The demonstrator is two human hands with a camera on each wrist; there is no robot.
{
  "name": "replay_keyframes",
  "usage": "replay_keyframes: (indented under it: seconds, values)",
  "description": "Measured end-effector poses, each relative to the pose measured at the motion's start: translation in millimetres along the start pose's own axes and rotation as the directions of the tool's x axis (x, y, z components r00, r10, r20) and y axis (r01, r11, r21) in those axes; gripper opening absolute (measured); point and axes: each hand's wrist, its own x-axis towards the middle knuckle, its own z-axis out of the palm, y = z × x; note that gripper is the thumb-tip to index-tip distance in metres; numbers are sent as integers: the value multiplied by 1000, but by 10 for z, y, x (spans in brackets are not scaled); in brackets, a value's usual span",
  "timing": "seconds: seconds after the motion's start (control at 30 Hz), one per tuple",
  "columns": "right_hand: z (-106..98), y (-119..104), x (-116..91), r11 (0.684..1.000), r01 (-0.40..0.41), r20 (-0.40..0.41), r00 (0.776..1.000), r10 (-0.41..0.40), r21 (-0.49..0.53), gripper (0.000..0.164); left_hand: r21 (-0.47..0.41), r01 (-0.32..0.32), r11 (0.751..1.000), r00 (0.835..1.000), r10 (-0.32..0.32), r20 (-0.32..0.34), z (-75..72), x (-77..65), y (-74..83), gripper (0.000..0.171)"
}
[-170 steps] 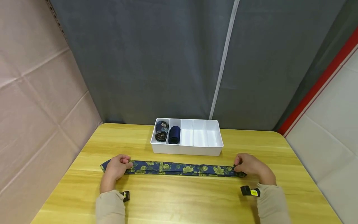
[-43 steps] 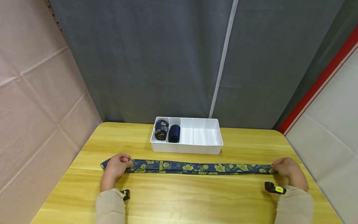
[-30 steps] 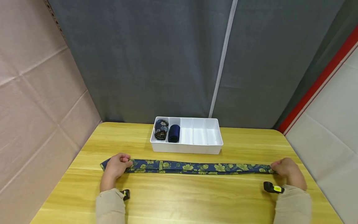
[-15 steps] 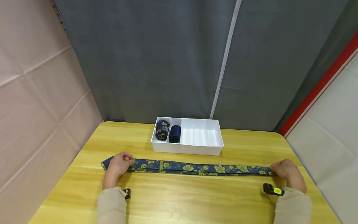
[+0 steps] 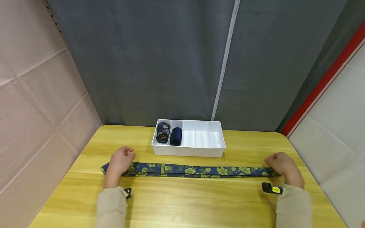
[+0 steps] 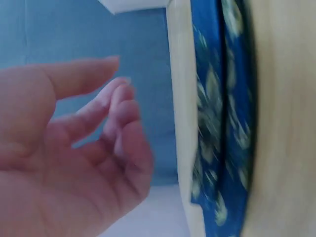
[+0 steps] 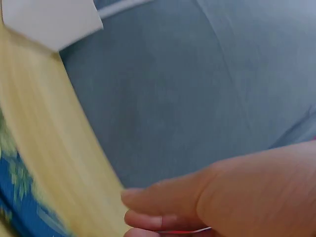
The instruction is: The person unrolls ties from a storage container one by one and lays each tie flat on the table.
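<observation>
A blue necktie (image 5: 199, 171) with yellow-green flowers lies stretched out flat from left to right across the table, folded lengthwise into layers. My left hand (image 5: 121, 161) hovers over its left end. In the left wrist view the loosely bent fingers (image 6: 129, 143) hold nothing, and the tie runs apart from them. Over the tie's right end is my right hand (image 5: 282, 165), lifted off it. The right wrist view has the thumb (image 7: 163, 197) near the fingertips with no cloth between them; part of that hand is cut off.
Behind the tie stands a white divided box (image 5: 188, 151). Its left compartment holds a rolled dark floral tie (image 5: 163, 132), the one beside it a rolled navy tie (image 5: 176, 136). A grey curtain (image 5: 148, 63) hangs behind the wooden table (image 5: 194, 202).
Earlier, my right hand drew the tie's right end out to the right while the left held the other end. Both hands have now let go and risen; the tie stays flat.
</observation>
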Motion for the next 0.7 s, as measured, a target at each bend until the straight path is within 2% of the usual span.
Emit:
replay_keyframes:
  seconds: [0.1, 0.2, 0.37, 0.53, 0.7]
  values:
    - [-37, -178, 1, 997, 65, -12, 998, -66, -42, 41, -11, -15, 1000, 993, 13, -114, 30, 12, 137, 36]
    - [-91, -370, -6, 988, 124, -18, 992, -126, -90, 45, -34, -34, 999, 976, 26, -216, 85, 30, 284, 34]
    - [-145, -721, -16, 975, 182, 14, 983, -182, -128, 46, -54, -82, 995, 944, 60, -326, 160, 77, 498, 35]
    - [-116, -1045, -17, 957, 230, 39, 973, -227, -178, 43, -52, -107, 993, 925, 81, -371, 226, 149, 646, 39]
    - [-134, -1295, 15, 927, 294, 40, 955, -293, -232, 41, -92, -112, 989, 933, 73, -352, 363, 210, 716, 45]
